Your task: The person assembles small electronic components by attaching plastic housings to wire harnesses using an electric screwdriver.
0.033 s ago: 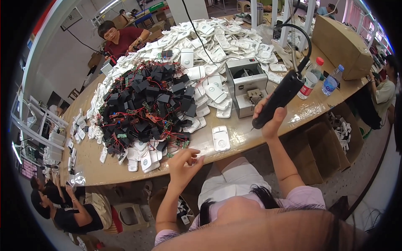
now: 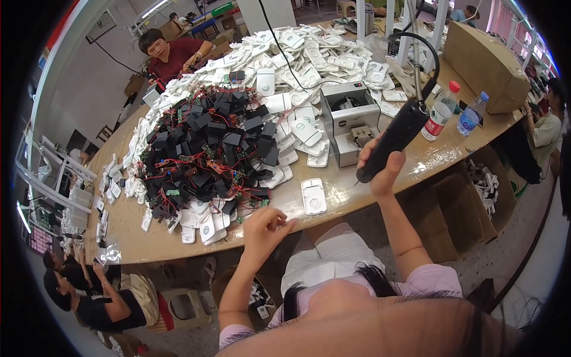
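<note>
My right hand (image 2: 386,169) is wrapped round a black corded electric screwdriver (image 2: 397,137). The tool is tilted, and its thin bit points down and left above the table's near edge. Left of it, one white plastic casing part (image 2: 314,197) lies flat on the table, with a round feature inside and a rounded lower end. Neither hand touches it. Near its lower left hovers my left hand (image 2: 263,229), thumb stretched out and fingers loosely bent. Nothing shows in that hand.
A heap of black boxes with red wires and green circuit boards (image 2: 205,149) lies left, before a large pile of white casings (image 2: 297,50). A metal machine (image 2: 351,122), two bottles (image 2: 441,112) and a cardboard box (image 2: 485,65) stand right. A co-worker (image 2: 172,56) sits across the table.
My left hand has shifted slightly right and up, its fingers a little more bent. The screwdriver in my right hand has moved slightly left. The white casing part has stayed in place.
</note>
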Available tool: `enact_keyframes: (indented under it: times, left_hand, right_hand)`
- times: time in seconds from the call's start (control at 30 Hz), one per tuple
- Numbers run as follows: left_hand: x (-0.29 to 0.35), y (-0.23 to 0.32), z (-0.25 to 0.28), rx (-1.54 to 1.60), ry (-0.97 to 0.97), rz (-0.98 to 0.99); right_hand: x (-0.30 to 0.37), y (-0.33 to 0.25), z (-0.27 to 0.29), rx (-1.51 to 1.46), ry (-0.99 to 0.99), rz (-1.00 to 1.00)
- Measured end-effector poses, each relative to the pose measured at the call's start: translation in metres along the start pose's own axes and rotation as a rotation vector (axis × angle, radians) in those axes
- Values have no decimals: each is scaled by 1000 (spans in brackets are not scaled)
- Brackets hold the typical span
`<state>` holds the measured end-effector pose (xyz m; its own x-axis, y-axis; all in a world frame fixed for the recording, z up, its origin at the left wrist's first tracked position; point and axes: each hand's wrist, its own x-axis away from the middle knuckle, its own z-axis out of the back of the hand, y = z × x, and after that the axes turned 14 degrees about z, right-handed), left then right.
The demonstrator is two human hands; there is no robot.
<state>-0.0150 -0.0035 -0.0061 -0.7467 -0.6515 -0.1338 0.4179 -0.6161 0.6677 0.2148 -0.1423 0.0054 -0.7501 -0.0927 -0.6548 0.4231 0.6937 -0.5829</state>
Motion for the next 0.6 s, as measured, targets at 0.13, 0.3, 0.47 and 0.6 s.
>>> enact_keyframes:
  times: [0.13,0.3,0.47,0.6]
  left_hand:
    - [-45,0,-28,104,-289,-8]
    - [-65,13,-37,311,-414,-57]
    - [-78,16,-49,45,-218,-229]
    - [-81,10,-59,99,-205,-224]
  right_hand:
    - [5,1,-8,8,-30,-6]
    - [11,8,-16,-13,-43,-29]
    - [12,25,-28,-49,-47,-44]
    - [15,41,-35,-54,-100,-11]
